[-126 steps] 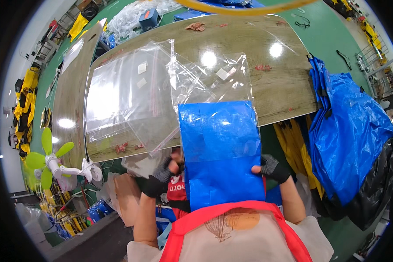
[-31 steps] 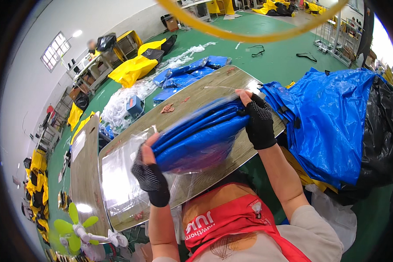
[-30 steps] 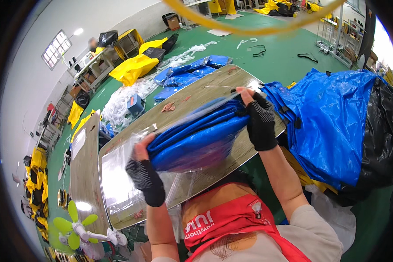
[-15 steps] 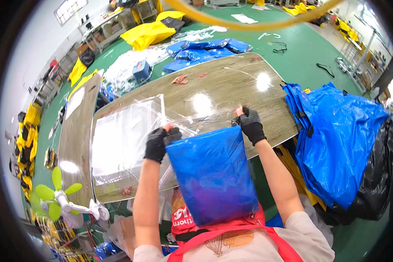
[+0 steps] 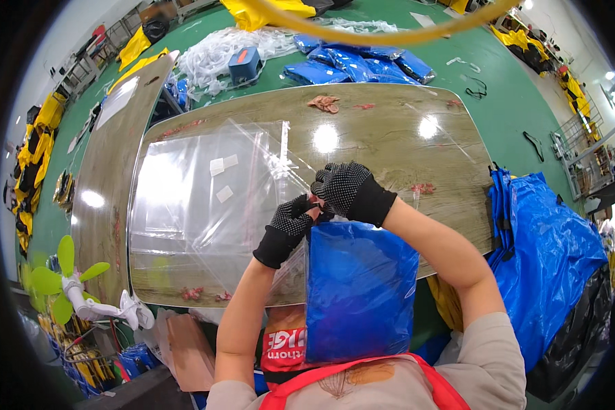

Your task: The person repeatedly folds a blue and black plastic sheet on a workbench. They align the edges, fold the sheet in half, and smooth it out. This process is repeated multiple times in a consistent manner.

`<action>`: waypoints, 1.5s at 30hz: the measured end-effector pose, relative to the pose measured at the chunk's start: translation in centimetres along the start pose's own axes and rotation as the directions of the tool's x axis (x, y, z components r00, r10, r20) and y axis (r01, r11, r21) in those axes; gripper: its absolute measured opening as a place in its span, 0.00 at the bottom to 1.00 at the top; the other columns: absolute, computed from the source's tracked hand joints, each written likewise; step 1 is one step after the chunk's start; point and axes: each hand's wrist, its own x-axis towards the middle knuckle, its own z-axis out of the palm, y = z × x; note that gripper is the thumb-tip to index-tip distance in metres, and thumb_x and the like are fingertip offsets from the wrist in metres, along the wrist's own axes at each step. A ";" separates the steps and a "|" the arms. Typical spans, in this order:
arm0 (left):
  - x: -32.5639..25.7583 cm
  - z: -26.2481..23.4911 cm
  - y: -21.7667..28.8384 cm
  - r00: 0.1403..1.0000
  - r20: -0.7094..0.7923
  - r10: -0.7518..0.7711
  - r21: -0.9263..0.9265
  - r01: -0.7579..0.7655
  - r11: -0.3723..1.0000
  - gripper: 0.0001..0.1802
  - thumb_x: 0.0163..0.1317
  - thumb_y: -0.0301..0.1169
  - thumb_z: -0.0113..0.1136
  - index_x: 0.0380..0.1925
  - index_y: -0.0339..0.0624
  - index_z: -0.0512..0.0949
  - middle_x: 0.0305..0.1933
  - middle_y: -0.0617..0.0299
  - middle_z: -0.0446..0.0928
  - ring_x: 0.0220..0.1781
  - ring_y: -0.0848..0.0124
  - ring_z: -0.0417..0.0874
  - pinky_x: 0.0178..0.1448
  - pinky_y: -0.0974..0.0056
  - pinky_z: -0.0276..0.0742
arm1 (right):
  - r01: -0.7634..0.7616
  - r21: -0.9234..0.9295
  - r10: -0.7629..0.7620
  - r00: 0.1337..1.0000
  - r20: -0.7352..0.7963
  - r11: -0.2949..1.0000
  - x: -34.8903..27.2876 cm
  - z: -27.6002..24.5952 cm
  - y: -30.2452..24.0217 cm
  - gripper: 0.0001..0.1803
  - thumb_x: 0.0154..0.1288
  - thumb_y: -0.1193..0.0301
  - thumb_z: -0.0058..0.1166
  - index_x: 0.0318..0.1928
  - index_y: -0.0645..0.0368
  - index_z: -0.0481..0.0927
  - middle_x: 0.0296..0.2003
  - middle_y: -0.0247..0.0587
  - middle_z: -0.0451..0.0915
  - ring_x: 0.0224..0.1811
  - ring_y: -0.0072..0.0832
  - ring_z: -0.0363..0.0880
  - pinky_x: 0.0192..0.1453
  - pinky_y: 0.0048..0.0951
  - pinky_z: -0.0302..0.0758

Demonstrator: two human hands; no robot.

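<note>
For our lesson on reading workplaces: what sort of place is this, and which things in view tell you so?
Most likely a packing workshop. Both gloved hands, left hand and right hand, pinch the top of a bagged blue pack; clear bags lie on the table; more blue packs sit on the green floor.

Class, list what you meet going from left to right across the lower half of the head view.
Small green-bladed fan → left hand in a black dotted glove → bagged blue folded item → heap of blue plastic sheeting.
</note>
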 end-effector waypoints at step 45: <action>0.8 2.1 2.5 0.988 -0.118 -0.103 -0.231 0.074 0.970 0.22 0.70 0.41 0.44 0.46 0.31 0.75 0.40 0.48 0.81 0.42 0.64 0.82 0.47 0.63 0.77 | -0.529 0.837 0.644 0.690 0.331 0.137 -18.7 0.7 9.1 0.16 0.67 0.60 0.49 0.46 0.59 0.79 0.35 0.36 0.82 0.22 0.22 0.70 0.29 0.25 0.69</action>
